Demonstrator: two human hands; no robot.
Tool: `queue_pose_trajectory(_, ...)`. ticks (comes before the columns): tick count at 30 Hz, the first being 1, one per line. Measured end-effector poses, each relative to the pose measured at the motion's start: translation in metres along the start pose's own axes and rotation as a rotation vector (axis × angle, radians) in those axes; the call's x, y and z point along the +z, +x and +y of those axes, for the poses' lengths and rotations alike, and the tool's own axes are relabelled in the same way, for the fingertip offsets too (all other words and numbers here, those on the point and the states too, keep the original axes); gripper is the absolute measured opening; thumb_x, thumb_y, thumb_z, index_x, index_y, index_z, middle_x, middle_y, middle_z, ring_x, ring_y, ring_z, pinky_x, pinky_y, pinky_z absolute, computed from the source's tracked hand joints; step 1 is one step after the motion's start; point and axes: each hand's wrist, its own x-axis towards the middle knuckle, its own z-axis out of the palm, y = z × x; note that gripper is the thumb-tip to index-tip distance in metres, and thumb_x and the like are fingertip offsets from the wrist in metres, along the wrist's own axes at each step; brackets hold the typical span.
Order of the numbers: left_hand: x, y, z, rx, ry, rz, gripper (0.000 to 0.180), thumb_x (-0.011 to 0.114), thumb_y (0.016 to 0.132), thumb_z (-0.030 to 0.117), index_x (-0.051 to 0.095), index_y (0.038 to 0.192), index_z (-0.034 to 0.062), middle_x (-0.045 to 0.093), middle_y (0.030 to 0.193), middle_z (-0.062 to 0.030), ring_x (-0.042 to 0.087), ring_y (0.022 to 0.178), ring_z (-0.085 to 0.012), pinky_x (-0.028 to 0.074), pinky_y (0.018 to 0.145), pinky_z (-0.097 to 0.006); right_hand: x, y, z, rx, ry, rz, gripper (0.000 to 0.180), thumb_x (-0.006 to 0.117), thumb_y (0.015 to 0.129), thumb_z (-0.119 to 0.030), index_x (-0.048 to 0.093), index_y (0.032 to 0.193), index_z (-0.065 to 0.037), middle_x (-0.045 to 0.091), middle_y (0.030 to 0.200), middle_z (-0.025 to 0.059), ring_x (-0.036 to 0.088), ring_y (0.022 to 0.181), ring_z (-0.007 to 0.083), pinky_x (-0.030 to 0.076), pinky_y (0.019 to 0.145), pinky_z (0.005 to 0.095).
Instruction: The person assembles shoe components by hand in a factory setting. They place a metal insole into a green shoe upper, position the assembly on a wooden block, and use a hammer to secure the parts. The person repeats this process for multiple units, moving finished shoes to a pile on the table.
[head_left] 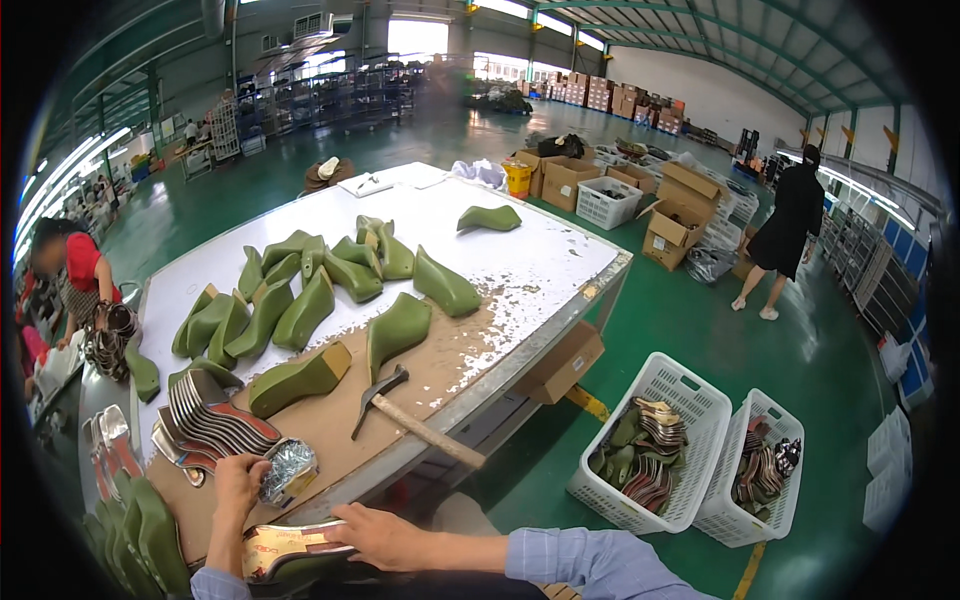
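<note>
The small box (302,483), hammer (415,425) and green lasts (306,312) obstruct; the right tabletop (548,265) allows passage.

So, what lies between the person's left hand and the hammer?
In the head view: a small box of silvery pieces right at the left hand, then bare brown tabletop before the hammer.

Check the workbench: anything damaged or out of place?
Two things. The white tabletop looks damaged: its surface is flaked toward the near side, showing brown. The hammer juts past the table's edge, so it might get knocked off. I see no obvious spill around the box of small metal pieces.
</note>
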Motion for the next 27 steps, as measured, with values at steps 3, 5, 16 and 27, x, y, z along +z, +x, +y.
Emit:
queue_pose_trajectory(3, -0.007, -0.003, 0.001, -0.143, -0.6, 0.011, 0.015, 0.07, 0.093, 0.007, 0.076, 0.102, -0.0041, 0.076, 0.083, -0.0112, 0.071, 0.068, -0.0174, 0.057, 0.067, -0.03, 0.004, 0.001, 0.0, -0.03, -0.021, 0.007, 0.064, 0.08, 0.078, -0.005, 0.046, 0.132, -0.006, 0.045, 0.126, 0.0222, 0.053, 0.112, 0.0426, 0.05, 0.094, 0.0489)
queue_pose_trajectory(5, -0.019, -0.017, 0.034, -0.19, -0.705, -0.033, 0.02, 0.065, 0.097, 0.003, 0.071, 0.112, -0.0083, 0.074, 0.088, -0.0088, 0.069, 0.072, -0.0136, 0.057, 0.069, -0.027, 0.006, 0.001, 0.007, -0.008, -0.031, -0.04, 0.067, 0.08, 0.079, -0.01, 0.049, 0.138, -0.009, 0.046, 0.128, 0.0221, 0.053, 0.114, 0.042, 0.049, 0.098, 0.0489)
queue_pose_trajectory(16, -0.029, -0.12, 0.108, -0.121, -0.451, -0.063, 0.014, 0.071, 0.093, 0.01, 0.075, 0.105, 0.0035, 0.077, 0.1, -0.0099, 0.074, 0.092, -0.0189, 0.057, 0.083, -0.032, -0.031, 0.021, 0.0, 0.015, 0.055, -0.174, 0.053, 0.08, 0.082, -0.015, 0.056, 0.127, -0.006, 0.055, 0.131, 0.0211, 0.058, 0.117, 0.0421, 0.05, 0.1, 0.0477)
queue_pose_trajectory(27, -0.026, -0.108, 0.135, -0.231, -0.118, -0.192, 0.017, 0.075, 0.088, 0.029, 0.082, 0.095, 0.0151, 0.078, 0.103, -0.0022, 0.073, 0.092, -0.0245, 0.054, 0.083, -0.035, -0.114, -0.015, 0.085, 0.569, -0.72, -0.121, 0.052, 0.064, 0.091, -0.006, 0.052, 0.141, -0.013, 0.056, 0.114, 0.0199, 0.061, 0.109, 0.0419, 0.053, 0.085, 0.0502)
